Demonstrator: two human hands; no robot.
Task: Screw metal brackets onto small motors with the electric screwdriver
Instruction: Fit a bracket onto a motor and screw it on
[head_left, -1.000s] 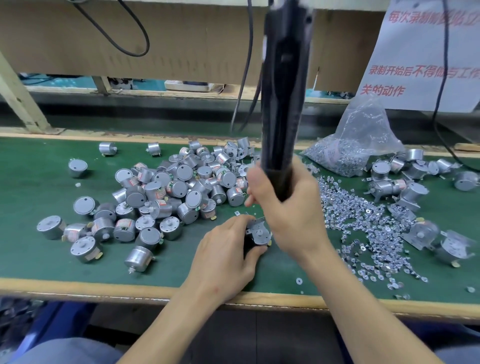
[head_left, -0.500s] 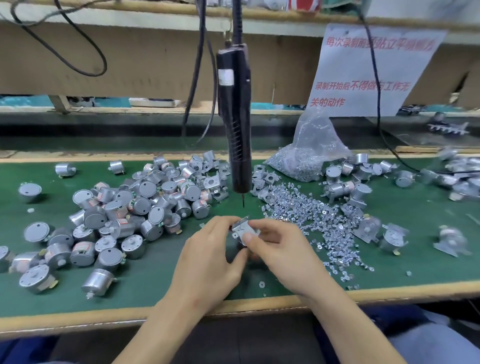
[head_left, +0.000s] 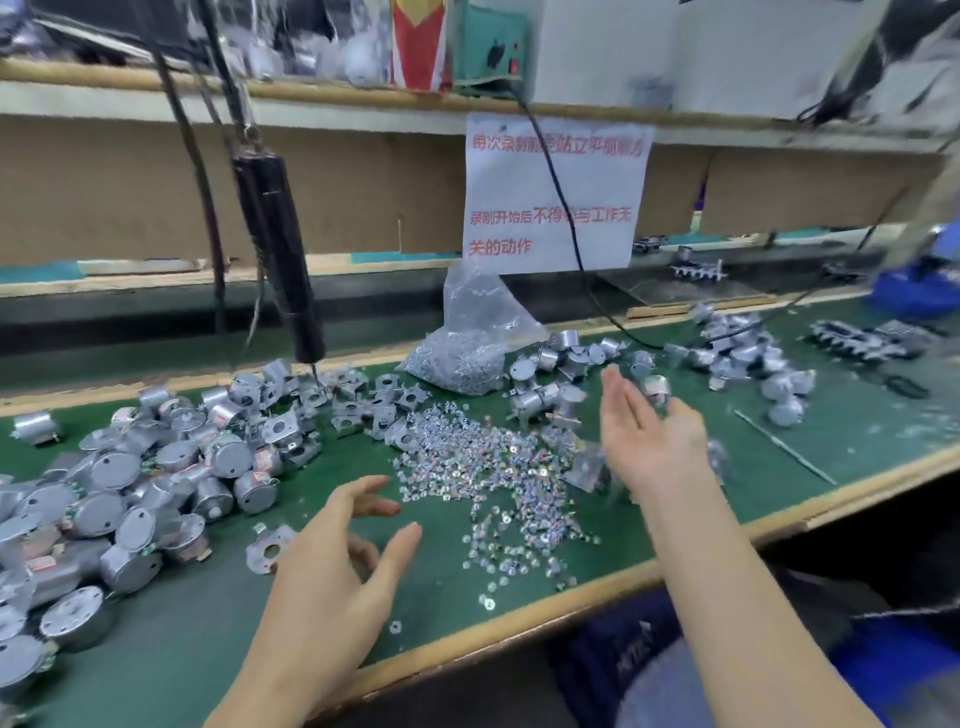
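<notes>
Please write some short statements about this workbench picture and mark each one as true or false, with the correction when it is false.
1. The right hand grips the screwdriver. False: the hand is open, and the screwdriver hangs free, untouched.
2. Loose screws lie on the green mat in front of a plastic bag. True.
3. The left hand holds a motor. False: it is open and holds nothing.
4. A heap of motors lies to the left of the left hand. True.
5. The paper sign carries red writing. True.
</notes>
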